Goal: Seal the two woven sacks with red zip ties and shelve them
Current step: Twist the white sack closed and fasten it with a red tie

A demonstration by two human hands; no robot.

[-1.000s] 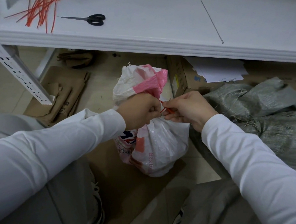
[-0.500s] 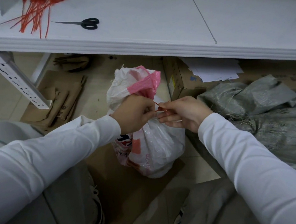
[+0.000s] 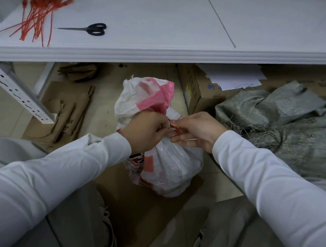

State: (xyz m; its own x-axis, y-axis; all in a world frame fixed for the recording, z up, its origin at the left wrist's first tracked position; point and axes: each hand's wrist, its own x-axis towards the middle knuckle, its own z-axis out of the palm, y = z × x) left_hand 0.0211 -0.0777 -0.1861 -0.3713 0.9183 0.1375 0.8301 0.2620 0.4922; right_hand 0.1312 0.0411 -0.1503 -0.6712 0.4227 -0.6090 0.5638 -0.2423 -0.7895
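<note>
A white woven sack with pink print (image 3: 168, 163) stands on cardboard on the floor, its mouth bunched together above my hands. My left hand (image 3: 145, 131) grips the gathered neck. My right hand (image 3: 195, 131) pinches a red zip tie (image 3: 175, 127) that sits at the neck between both hands. A grey woven sack (image 3: 291, 126) lies slumped on the floor to the right, untouched. A bundle of spare red zip ties (image 3: 36, 22) rests on the white shelf (image 3: 148, 34) at the back left.
Black scissors (image 3: 90, 29) lie on the shelf beside the ties. A perforated white shelf post (image 3: 12, 93) stands at the left. A cardboard box (image 3: 197, 93) with papers sits under the shelf. Flattened cardboard (image 3: 66, 113) covers the floor; my knees frame the sack.
The view has shifted slightly, showing more of the shelf. My hands stay at the sack's neck; my right hand's fingers have worked the red tie a little.
</note>
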